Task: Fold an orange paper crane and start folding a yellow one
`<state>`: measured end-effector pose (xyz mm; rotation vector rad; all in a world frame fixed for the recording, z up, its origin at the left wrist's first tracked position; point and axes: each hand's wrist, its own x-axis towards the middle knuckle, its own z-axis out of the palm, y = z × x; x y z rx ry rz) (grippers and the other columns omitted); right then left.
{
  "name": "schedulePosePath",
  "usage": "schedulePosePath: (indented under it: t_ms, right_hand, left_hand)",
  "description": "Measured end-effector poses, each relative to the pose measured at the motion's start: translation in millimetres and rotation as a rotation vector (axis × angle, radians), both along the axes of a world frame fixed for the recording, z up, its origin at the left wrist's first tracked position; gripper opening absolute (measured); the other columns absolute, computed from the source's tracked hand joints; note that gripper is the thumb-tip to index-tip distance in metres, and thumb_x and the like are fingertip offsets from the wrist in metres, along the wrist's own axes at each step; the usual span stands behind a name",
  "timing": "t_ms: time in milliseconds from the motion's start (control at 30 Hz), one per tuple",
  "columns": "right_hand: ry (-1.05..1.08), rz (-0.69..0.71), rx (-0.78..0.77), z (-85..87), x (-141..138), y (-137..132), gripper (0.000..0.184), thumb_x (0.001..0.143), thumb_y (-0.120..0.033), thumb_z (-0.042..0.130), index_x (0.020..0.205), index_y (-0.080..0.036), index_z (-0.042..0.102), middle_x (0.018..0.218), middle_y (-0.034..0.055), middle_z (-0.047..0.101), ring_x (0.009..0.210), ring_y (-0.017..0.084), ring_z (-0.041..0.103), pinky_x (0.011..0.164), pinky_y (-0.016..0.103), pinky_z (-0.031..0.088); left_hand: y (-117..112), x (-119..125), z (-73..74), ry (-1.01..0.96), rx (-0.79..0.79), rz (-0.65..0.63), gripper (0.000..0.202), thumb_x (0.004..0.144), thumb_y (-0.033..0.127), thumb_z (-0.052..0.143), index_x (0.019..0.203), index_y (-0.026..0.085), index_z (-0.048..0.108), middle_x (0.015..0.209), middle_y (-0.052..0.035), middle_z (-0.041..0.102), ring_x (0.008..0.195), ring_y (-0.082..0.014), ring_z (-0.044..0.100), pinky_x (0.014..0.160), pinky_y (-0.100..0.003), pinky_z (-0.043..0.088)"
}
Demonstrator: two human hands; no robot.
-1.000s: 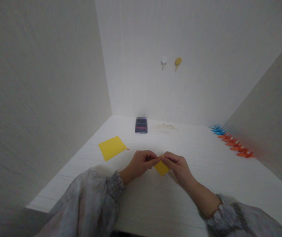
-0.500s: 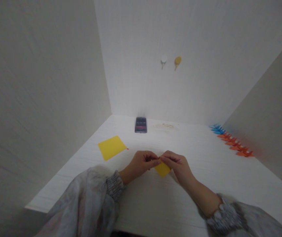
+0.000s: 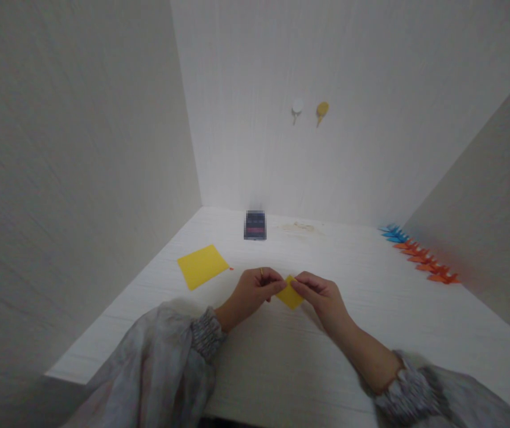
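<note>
A small folded piece of yellow paper (image 3: 291, 295) is held between my two hands above the white table, one corner pointing toward me. My left hand (image 3: 255, 291), with a ring on one finger, pinches its left edge between thumb and fingers. On the opposite edge my right hand (image 3: 323, 295) has its thumb on top, the fingers curled behind. The paper's far corner shows between the fingertips. Left of my hands lies a larger flat stack or sheet of yellow paper (image 3: 202, 266).
A dark blurred device (image 3: 255, 225) stands near the back wall. Along the right wall runs a row of blue folded paper figures (image 3: 394, 233) and orange ones (image 3: 424, 260). A tiny red scrap (image 3: 231, 268) lies by the yellow sheet. Two hooks, white (image 3: 297, 107) and yellow (image 3: 322, 109), are on the wall.
The folded yellow paper has shifted slightly up and away from me, and its far corner now shows between my fingertips. My left fingers have moved a little left and up.
</note>
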<state>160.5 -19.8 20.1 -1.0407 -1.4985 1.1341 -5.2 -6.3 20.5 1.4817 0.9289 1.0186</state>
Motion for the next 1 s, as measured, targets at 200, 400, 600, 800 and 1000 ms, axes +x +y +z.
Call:
schedulePosePath:
  t_ms: [200, 400, 600, 800, 1000]
  right_hand:
    - [0.003, 0.01, -0.047, -2.6, -1.6, 1.9, 0.019, 0.069, -0.036, 0.06, 0.066, -0.017, 0.061, 0.062, 0.0, 0.056, 0.059, 0.012, 0.048, 0.055, 0.024, 0.038]
    - [-0.087, 0.005, -0.03, -3.3, -3.5, 1.5, 0.021, 0.068, -0.038, 0.06, 0.064, -0.017, 0.061, 0.06, 0.0, 0.054, 0.057, 0.012, 0.047, 0.053, 0.024, 0.037]
    - [-0.215, 0.034, 0.103, 3.2, -1.7, -0.4, 0.018, 0.072, -0.032, 0.056, 0.061, -0.018, 0.062, 0.059, 0.0, 0.054, 0.058, 0.013, 0.047, 0.055, 0.024, 0.036]
    - [-0.238, 0.007, 0.08, 4.8, -0.5, -0.2, 0.02, 0.07, -0.03, 0.058, 0.055, -0.017, 0.06, 0.054, -0.0005, 0.052, 0.055, 0.012, 0.046, 0.054, 0.025, 0.035]
    - [-0.222, 0.004, 0.054, 3.4, -1.6, 0.8, 0.019, 0.069, -0.03, 0.059, 0.055, -0.017, 0.06, 0.054, -0.0006, 0.053, 0.055, 0.012, 0.046, 0.054, 0.024, 0.036]
  left_hand:
    - [-0.1, 0.7, -4.0, 0.09, 0.08, 0.026, 0.028, 0.068, 0.04, 0.058, 0.074, 0.012, 0.058, 0.056, 0.0024, 0.049, 0.046, -0.0041, 0.037, 0.043, -0.016, 0.03]
    - [0.0, 1.5, -2.5, 0.084, 0.113, 0.056, 0.024, 0.068, 0.037, 0.058, 0.075, 0.014, 0.059, 0.057, 0.0027, 0.049, 0.048, -0.005, 0.037, 0.045, -0.017, 0.029]
    - [-0.7, 2.3, 2.2, 0.018, 0.008, 0.008, 0.019, 0.066, 0.031, 0.059, 0.07, 0.013, 0.058, 0.055, 0.0036, 0.049, 0.046, -0.0043, 0.037, 0.044, -0.017, 0.029]
    - [-2.4, 3.5, 2.9, -0.039, -0.036, 0.008, 0.013, 0.065, 0.026, 0.059, 0.067, 0.013, 0.056, 0.057, 0.0035, 0.05, 0.048, -0.0039, 0.038, 0.044, -0.016, 0.029]
    - [-4.3, 4.3, 3.6, -0.051, -0.052, 0.03, 0.013, 0.064, 0.025, 0.059, 0.065, 0.012, 0.056, 0.054, 0.004, 0.048, 0.046, -0.0036, 0.036, 0.044, -0.017, 0.028]
